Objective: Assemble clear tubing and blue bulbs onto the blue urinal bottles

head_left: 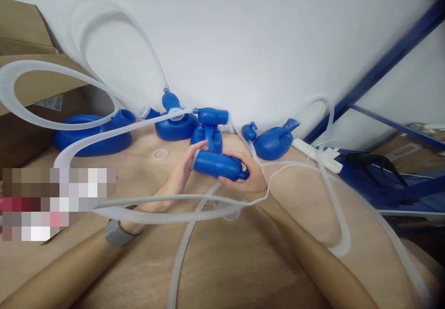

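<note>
A blue bottle-shaped part (217, 164) lies sideways between my two hands, its narrow tip pointing right. My left hand (184, 170) is closed on its pale-rimmed left end. Around the narrower right end, the fingers of my right hand (248, 174) are wrapped. Just behind stands a blue container (207, 138), with a blue cylindrical piece (212, 116) on top joined to a clear hose. A corrugated clear hose (167, 216) and a thin white cable cross over my wrists.
Other blue containers stand along the wall at left (90, 135), centre (177, 127) and right (274, 143). A white power strip (318, 156) is on the right. A white ring (160, 154) lies on the wooden table (146, 276). Cardboard (26, 26) is at left, a blue frame (382, 59) at right.
</note>
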### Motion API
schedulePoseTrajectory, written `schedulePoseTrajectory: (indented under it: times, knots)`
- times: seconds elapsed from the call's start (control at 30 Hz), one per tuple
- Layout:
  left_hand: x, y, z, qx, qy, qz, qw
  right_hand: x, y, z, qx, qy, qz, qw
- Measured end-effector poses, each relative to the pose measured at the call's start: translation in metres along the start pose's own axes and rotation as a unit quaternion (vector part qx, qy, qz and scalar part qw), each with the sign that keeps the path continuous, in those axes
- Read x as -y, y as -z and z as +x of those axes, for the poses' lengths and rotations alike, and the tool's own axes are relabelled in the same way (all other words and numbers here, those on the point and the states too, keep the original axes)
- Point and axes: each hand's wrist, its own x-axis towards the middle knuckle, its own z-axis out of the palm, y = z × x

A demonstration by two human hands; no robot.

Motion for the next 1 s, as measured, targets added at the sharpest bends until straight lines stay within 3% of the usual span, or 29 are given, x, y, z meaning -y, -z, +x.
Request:
schedulePoseTrajectory:
  times: [0.33,0.53,0.67,1.0]
  knots:
    - [0.001,-0.002,0.004,-0.045,0.006,0.057,0.997,0.000,0.004,0.000,-0.010,0.017,-0.033,0.999]
    - [-0.013,-0.003,0.000,-0.020,0.003,0.095,0.995,-0.001,0.005,-0.001,-0.018,0.011,-0.016,1.000]
    - [-0.022,-0.004,-0.001,-0.017,-0.004,0.116,0.993,-0.003,0.009,-0.002,0.009,-0.010,0.012,1.000]
    - [-0.020,-0.022,-0.025,0.007,-0.062,0.204,0.977,-0.007,0.002,-0.010,0.034,-0.069,0.118,0.990]
